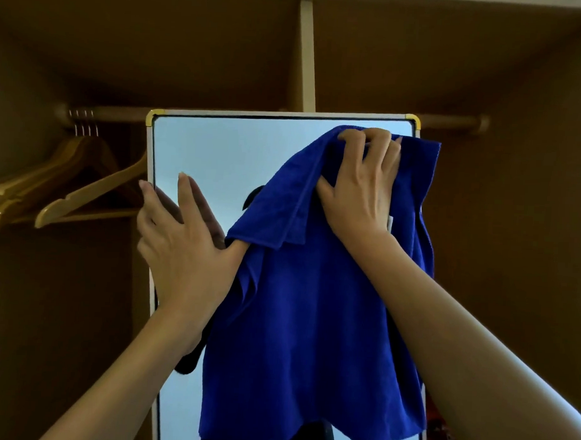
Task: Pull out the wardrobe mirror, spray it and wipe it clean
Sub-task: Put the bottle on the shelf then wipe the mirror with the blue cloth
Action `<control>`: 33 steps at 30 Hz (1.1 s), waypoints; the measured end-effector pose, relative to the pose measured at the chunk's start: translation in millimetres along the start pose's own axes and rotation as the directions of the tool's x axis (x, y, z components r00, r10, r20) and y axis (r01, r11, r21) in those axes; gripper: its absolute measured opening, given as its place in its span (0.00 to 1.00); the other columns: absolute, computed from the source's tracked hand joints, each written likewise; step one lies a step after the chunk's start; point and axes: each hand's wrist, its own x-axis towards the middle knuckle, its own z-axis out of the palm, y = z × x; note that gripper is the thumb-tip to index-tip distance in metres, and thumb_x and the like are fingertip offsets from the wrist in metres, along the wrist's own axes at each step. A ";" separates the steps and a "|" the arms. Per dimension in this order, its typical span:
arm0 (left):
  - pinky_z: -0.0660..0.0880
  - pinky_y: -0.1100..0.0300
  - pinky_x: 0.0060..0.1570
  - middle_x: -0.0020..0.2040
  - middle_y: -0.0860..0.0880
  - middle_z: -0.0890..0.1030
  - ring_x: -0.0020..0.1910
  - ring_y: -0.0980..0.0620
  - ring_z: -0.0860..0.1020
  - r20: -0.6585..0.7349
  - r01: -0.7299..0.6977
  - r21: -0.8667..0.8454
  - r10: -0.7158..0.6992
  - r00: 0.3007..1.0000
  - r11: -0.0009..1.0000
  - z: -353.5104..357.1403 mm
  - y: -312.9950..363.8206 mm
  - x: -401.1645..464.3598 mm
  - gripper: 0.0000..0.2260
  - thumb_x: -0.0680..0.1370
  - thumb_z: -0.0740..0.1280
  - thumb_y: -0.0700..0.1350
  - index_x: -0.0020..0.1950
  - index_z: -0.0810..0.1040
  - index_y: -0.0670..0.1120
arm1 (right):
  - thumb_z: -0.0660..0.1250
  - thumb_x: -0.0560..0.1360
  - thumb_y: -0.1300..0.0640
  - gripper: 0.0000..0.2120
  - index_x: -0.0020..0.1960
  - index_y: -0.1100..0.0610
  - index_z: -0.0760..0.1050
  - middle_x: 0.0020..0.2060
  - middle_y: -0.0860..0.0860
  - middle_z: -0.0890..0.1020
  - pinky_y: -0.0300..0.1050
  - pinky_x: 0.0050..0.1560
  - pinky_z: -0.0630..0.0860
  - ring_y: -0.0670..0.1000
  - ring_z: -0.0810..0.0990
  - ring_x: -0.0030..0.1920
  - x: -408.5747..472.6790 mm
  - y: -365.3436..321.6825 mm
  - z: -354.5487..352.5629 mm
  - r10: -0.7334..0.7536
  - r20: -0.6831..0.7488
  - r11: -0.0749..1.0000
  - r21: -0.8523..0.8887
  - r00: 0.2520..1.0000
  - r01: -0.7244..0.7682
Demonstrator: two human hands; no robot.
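Right hand (361, 186) on plush blue cloth (312, 319), against glossy rectangular mirror (212, 151).

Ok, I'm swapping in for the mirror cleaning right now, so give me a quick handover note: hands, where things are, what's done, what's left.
Left hand: open, flat on the glass by the left frame edge, steadying the white-framed wardrobe mirror with gold corners.
Right hand: pressing the large blue microfibre cloth against the top right corner; the rest hangs down over the glass.
Done: mirror is pulled out in front of the wooden hangers.
Spraying: cannot tell; no bottle in view.
Left: wipe the uncovered left side and lower glass.
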 end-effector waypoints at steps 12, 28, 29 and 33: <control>0.58 0.36 0.69 0.79 0.38 0.46 0.75 0.33 0.52 -0.007 -0.014 -0.004 0.013 1.000 1.000 0.8 0.5 -0.5 0.45 0.70 0.72 0.61 0.78 0.52 0.48 | 0.51 0.82 0.45 0.23 0.74 0.51 0.68 0.72 0.46 0.69 0.64 0.75 0.43 0.54 0.63 0.74 -28.3 8.9 -21.9 -0.057 0.147 0.996 -0.055 0.987 0.066; 0.60 0.35 0.68 0.78 0.37 0.47 0.75 0.32 0.53 -0.001 -0.054 -0.024 0.054 0.999 0.998 -2.9 -4.6 -2.0 0.45 0.69 0.73 0.60 0.77 0.53 0.47 | 0.47 0.75 0.27 0.35 0.78 0.40 0.50 0.79 0.50 0.48 0.73 0.70 0.36 0.63 0.39 0.77 -24.5 0.8 -18.9 0.085 0.279 0.971 -0.240 0.957 -0.016; 0.60 0.35 0.68 0.78 0.37 0.47 0.75 0.32 0.53 0.000 -0.056 -0.025 0.056 0.998 0.998 -2.9 -5.1 -2.2 0.45 0.69 0.73 0.60 0.77 0.53 0.47 | 0.46 0.75 0.27 0.35 0.78 0.39 0.49 0.79 0.50 0.48 0.73 0.70 0.37 0.63 0.40 0.77 -24.7 1.6 -19.0 0.086 0.285 0.972 -0.236 0.955 -0.018; 0.60 0.34 0.68 0.78 0.36 0.47 0.75 0.32 0.53 0.004 -0.057 -0.045 0.058 0.998 0.997 -4.3 -3.6 -2.8 0.47 0.67 0.74 0.61 0.77 0.52 0.46 | 0.45 0.76 0.29 0.34 0.78 0.41 0.48 0.79 0.50 0.49 0.73 0.70 0.38 0.63 0.42 0.78 -31.2 1.9 -18.0 0.080 0.303 0.973 -0.230 0.949 -0.009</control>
